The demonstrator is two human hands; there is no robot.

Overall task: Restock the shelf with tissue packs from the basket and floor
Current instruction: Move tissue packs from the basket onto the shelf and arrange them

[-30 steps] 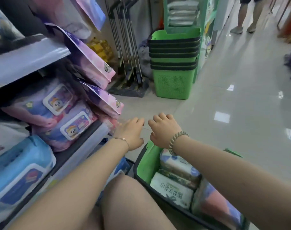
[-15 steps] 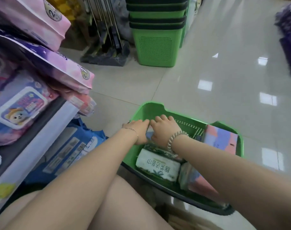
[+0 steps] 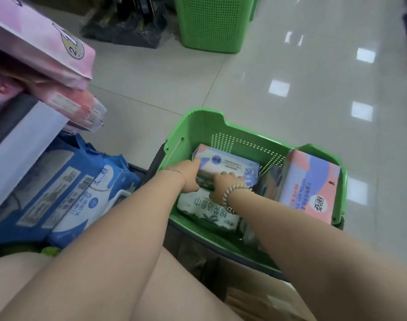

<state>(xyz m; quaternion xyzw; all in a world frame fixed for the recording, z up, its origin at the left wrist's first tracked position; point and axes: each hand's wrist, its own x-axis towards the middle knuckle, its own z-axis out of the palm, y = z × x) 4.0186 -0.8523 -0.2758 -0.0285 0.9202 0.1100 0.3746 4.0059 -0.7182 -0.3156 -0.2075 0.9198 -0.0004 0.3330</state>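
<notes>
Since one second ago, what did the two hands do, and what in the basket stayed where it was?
Both hands came down into the green basket. The left hand and the right hand now grip the white and purple tissue pack; a second ago they held nothing. The white pack with green letters and the pink and blue pack stayed in place.

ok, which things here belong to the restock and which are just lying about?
Job: green basket; purple-white tissue pack, gripped by left hand and right hand; white-green pack; pink-blue pack; shelf.
Lying about: stacked green baskets; dark bundle.
</notes>
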